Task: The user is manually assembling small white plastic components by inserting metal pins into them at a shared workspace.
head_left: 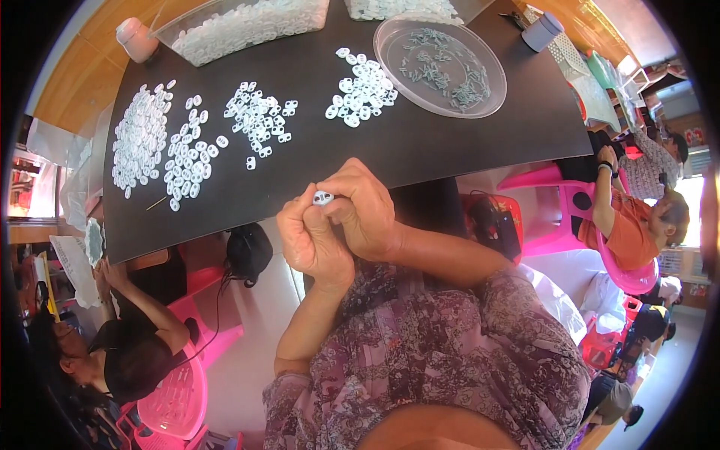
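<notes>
Both hands meet just in front of the near edge of the black bench, raised toward the chest. The left hand and the right hand are curled in against each other, and between their fingertips sits one small white plastic ring piece. Each grip is pressed together on that piece: the left thumb and forefinger pinch it from the left, the right thumb and forefinger from the right, so the two grips touch around it. Only the top of the piece shows; the rest is hidden by the fingers.

Beyond the grip, on the bench, lie loose heaps of the same white pieces. The nearest is a scattered cluster straight ahead and a little left. Further left of it are a thinner spread and a dense long heap. Ahead and slightly right of the grip is a compact pile, just beside a round clear plastic dish holding small grey-green bits. At the far edge stands a clear tub full of white pieces, with a pink-white bottle beside it.

Other people sit on pink chairs well off to either side of the grip, below the bench.
</notes>
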`<state>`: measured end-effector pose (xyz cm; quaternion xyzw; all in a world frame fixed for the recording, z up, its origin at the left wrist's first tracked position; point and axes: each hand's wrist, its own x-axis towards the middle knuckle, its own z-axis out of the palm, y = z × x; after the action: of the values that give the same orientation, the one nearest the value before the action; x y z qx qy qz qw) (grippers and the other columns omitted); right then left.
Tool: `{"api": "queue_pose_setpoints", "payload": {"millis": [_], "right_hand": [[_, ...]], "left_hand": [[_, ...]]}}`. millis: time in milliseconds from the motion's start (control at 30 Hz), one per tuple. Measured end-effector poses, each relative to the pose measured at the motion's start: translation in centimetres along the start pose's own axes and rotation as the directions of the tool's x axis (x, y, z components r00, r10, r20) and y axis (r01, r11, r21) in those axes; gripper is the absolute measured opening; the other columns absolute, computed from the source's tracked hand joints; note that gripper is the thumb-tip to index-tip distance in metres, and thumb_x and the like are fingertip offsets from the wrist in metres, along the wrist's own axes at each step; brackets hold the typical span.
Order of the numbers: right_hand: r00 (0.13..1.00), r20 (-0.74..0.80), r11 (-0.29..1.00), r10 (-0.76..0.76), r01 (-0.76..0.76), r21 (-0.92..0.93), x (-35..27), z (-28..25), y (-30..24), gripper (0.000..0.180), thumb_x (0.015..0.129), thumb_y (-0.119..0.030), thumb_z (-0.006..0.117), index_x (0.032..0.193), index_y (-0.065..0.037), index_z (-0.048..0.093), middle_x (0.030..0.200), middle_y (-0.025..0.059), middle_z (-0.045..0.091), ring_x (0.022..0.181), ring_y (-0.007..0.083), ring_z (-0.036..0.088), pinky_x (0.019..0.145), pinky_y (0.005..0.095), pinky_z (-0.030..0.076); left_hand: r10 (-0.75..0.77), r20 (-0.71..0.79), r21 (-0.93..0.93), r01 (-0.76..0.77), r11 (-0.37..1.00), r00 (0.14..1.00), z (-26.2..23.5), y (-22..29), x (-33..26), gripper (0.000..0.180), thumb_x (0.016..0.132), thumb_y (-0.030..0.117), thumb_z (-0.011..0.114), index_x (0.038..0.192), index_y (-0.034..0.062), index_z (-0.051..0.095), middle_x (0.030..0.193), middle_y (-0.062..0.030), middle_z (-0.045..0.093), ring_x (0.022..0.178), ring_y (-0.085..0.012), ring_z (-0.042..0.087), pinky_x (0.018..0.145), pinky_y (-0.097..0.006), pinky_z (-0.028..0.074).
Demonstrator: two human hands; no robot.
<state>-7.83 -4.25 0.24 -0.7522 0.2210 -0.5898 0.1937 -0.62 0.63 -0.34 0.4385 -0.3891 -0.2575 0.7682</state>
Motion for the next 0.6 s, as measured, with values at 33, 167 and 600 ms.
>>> {"api": "queue_pose_setpoints", "payload": {"millis": [33, 167, 600], "right_hand": [[1.000, -0.007, 1.000, 0.001, -0.001, 0.002, -0.1, 0.1, 0.2, 0.017, 0.083, -0.005, 0.059, 0.098, 0.000, 0.052, 0.081, 0.0117, 0.057, 0.065, 0.0218, 0.051, 0.054, 0.0306, 0.043], [1.000, -0.015, 1.000, 0.011, -0.011, -0.006, 0.1, -0.2, 0.2, 0.017, 0.082, -0.002, 0.059, 0.097, -0.001, 0.052, 0.079, 0.0113, 0.056, 0.063, 0.0220, 0.050, 0.053, 0.0294, 0.042], [0.981, -0.057, 0.845, 0.184, -0.188, -0.501, 6.9, -10.3, 3.5, 0.014, 0.077, -0.009, 0.064, 0.089, -0.002, 0.064, 0.082, 0.0113, 0.061, 0.074, 0.0235, 0.059, 0.067, 0.0310, 0.046]], "left_hand": [[0.000, -0.001, 0.000, 0.000, 1.000, 1.000, 0.1, 0.0, 0.0, 0.025, 0.093, 0.019, 0.051, 0.104, -0.0038, 0.055, 0.085, -0.0038, 0.051, 0.073, -0.0080, 0.048, 0.065, -0.021, 0.042], [0.035, 0.029, 0.063, -0.037, 0.997, 0.999, 0.3, 0.0, 0.2, 0.020, 0.094, 0.013, 0.049, 0.103, -0.0039, 0.055, 0.084, -0.0040, 0.051, 0.072, -0.0076, 0.048, 0.062, -0.021, 0.041], [0.099, 0.397, 0.522, -0.313, 0.793, 0.912, 1.5, -1.6, 7.4, 0.017, 0.086, 0.006, 0.058, 0.101, -0.0002, 0.063, 0.077, -0.0062, 0.057, 0.068, -0.0149, 0.054, 0.062, -0.027, 0.044]]}}
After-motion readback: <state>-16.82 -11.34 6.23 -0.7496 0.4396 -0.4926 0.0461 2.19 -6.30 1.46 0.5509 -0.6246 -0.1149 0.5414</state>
